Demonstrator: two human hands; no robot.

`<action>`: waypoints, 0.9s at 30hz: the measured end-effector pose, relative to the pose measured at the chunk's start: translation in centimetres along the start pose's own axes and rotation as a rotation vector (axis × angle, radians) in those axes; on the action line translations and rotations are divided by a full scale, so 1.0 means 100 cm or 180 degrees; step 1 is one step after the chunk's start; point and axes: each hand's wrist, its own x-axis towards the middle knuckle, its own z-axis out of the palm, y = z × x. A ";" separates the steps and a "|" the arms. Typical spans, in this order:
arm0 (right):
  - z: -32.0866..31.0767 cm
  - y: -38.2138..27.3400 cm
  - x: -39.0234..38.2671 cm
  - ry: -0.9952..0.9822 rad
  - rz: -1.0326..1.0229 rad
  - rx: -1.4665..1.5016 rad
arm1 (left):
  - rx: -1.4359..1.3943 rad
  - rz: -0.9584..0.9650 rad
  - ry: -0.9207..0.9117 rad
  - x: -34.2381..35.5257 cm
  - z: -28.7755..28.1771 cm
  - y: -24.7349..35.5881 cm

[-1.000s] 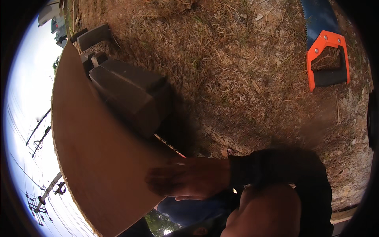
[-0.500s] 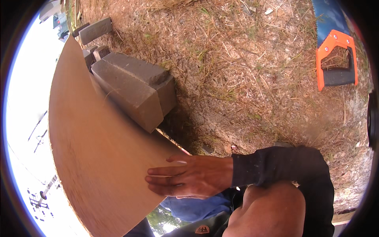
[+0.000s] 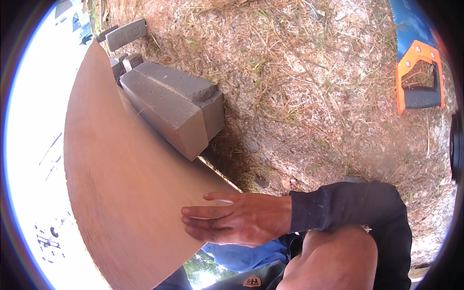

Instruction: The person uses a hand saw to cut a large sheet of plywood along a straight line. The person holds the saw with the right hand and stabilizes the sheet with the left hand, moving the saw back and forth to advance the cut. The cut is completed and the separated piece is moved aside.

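Observation:
My right hand lies on the near end of a thin tan wooden board, which looks like plywood. Its fingers are stretched out flat on the face, pointing left, and the thumb is mostly hidden. The board reaches from below my hand up to the upper left, its outline bowed by the lens. Grey concrete blocks sit right against the board's inner edge. My left hand does not show.
A handsaw with an orange and black handle lies on dry, grassy ground at the upper right. Another grey block stands farther off at the upper left. My bare knee is below my forearm.
The view has shifted slightly, so the blocks, saw and arm sit a little farther right. My right hand keeps the same place on the board.

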 end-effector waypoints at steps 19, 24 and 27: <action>0.013 0.004 -0.005 0.0824 -0.0159 -0.0668 | -0.0009 -0.0007 -0.0023 0.007 -0.005 0.007; 0.013 0.006 -0.011 0.0361 -0.0005 -0.0586 | 0.0019 -0.0011 -0.0050 0.011 -0.001 0.010; 0.023 0.011 -0.012 0.0042 0.0103 -0.0563 | -0.0017 0.0001 -0.0054 0.012 0.002 0.012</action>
